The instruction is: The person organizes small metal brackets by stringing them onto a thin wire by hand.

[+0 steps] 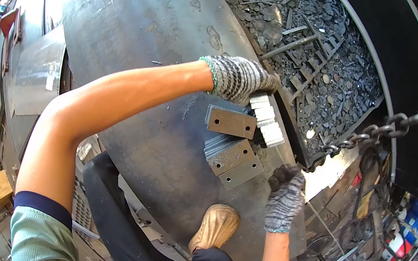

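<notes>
My left hand, in a striped knit glove, reaches across the large steel sheet to its far edge. Its fingers curl down over the upper end of a row of whitish blocks; what they grip is hidden. Below that hand lie stacks of rectangular steel plates with drilled holes: one upper stack and a lower fanned stack. Over the sheet's right edge hovers my right hand, gloved alike, with dark, blurred, bent fingertips. Nothing in it can be made out.
A bin of metal scrap adjoins the sheet's far edge. A heavy chain hangs across the right side. My shoe rests on the sheet close to the plates. Offcuts and bars clutter the floor at lower right.
</notes>
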### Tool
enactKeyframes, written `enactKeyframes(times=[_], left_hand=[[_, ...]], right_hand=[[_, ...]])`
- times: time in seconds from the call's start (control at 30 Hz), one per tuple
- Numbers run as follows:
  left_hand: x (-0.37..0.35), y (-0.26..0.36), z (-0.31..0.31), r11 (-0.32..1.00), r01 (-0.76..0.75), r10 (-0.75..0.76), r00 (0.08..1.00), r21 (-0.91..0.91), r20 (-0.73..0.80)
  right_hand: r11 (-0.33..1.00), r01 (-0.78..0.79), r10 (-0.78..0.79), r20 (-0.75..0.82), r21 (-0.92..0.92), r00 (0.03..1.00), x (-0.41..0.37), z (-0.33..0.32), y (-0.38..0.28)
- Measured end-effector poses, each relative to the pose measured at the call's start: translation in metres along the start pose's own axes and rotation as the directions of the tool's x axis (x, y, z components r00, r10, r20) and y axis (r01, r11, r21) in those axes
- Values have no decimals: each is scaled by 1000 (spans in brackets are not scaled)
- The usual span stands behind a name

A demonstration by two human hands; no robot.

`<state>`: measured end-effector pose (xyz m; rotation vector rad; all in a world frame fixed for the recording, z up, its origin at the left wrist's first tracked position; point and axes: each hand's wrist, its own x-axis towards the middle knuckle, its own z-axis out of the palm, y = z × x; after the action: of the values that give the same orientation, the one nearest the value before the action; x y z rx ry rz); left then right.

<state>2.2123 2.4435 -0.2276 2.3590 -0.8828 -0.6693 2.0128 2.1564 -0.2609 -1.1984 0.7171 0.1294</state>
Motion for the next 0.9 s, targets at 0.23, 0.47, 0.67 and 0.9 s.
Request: enactKeyframes(times=[0.23,0.47,0.67,0.9], left_hand=[[9,26,-7,995,90,-96,984,45,152],[16,20,-36,971,240,-233,929,11,287],[25,-13,-20,970,203,-161,948,-132,275],[23,-6,-9,980,189,-175,966,-57,192]], right_hand=[[930,-224,233,1,291,972,10,1,49],[875,-303,239,207,378,949,20,34,59],[969,-237,246,181,-68,952,2,-28,40],[-523,478,-211,650,-706,730,40,-88,-5]])
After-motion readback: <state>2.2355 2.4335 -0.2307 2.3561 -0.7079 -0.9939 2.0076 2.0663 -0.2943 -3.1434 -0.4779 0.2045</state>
